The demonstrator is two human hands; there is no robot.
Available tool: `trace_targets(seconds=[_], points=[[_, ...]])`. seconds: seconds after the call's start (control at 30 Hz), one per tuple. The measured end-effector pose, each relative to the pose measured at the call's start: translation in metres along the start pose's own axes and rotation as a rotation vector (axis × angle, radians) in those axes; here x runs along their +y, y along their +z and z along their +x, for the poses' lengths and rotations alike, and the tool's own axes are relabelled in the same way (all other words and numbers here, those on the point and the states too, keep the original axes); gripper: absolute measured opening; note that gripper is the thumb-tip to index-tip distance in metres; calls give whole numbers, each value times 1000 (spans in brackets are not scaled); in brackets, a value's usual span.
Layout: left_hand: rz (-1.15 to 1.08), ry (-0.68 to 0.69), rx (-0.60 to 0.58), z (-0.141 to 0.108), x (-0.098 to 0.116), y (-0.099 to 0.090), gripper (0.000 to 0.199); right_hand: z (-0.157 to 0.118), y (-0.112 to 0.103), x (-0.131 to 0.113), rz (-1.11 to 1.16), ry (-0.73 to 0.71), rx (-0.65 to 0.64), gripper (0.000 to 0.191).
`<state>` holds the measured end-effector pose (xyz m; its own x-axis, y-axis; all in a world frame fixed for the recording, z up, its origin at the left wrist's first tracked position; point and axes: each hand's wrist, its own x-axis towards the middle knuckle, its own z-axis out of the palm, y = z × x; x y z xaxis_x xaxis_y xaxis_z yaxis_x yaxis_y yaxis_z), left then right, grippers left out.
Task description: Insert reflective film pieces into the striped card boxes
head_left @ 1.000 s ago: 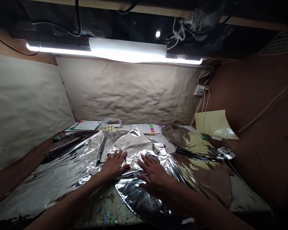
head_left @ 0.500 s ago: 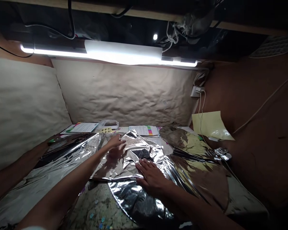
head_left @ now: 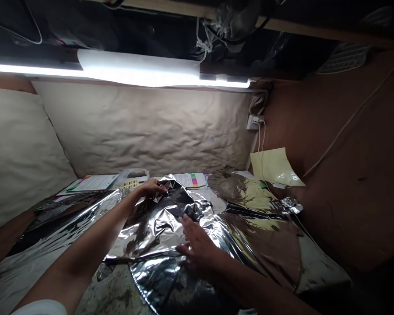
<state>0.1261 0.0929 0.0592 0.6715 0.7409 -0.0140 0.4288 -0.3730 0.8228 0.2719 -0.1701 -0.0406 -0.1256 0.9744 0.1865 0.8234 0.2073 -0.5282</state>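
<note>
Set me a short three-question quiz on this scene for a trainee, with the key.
1. What does the left hand touch? A: the crumpled silver foil sheet. B: the plastic bag. C: the papers with coloured tabs.
2. True or false: the right hand is touching the yellow sheet on the wall.
3. Fill in the blank: a white cable runs down from the ____ on the right-hand wall.

Key: 1. A; 2. false; 3. wall socket.
</note>
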Motion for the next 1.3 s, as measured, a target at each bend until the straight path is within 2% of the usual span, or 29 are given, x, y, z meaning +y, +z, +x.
trace_targets(seconds=[0.1,0.2,0.27,0.3,0.37,0.43,0.47,0.53,0.57,0.67,0.77,0.83,0.9,0.93,1.0,1.07,1.1,1.17,1.2,1.3], points=[[-29,96,21,-9,28,-10,40,19,-41,9,68,83,304,102],[-40,234,110,-33,66,-21,42,37,-111,2,20,84,590,114],[60,392,222,-62,92,-23,37,40,-154,-13,-19,6,639,115],[155,497,303,-80,103,-22,35,38,-170,-21,-30,-35,639,109],[310,672,447,-121,114,-14,28,25,-186,-37,-79,-135,602,75],[366,829,497,-161,109,2,22,1,-179,-47,-166,-246,556,32],[385,893,459,-180,100,13,20,-14,-167,-48,-210,-293,527,22],[436,974,368,-211,72,40,10,-46,-133,-45,-257,-326,468,19],[468,997,323,-223,55,54,7,-62,-113,-40,-259,-299,435,19],[510,903,183,-249,5,95,18,-101,-57,-24,-227,-225,326,25],[569,805,13,-262,-29,120,41,-121,-25,-11,-176,-165,203,36],[610,720,-84,-265,-38,126,59,-126,-21,-7,-111,-140,121,38],[593,651,-176,-264,-39,125,70,-125,-26,-8,-38,-131,70,36],[558,626,-215,-262,-37,122,71,-123,-30,-9,-7,-120,58,34],[457,566,-264,-254,-29,114,55,-118,-38,-12,35,-73,47,28],[366,450,-272,-241,-20,106,28,-112,-44,-13,74,12,38,20],[328,384,-276,-234,-16,102,25,-109,-47,-12,96,72,36,22],[268,268,-271,-219,-13,95,37,-102,-50,-9,130,210,48,28],[242,226,-261,-212,-13,93,41,-99,-50,-8,145,268,57,24],[167,172,-203,-196,-20,95,42,-93,-51,-5,167,334,52,17]])
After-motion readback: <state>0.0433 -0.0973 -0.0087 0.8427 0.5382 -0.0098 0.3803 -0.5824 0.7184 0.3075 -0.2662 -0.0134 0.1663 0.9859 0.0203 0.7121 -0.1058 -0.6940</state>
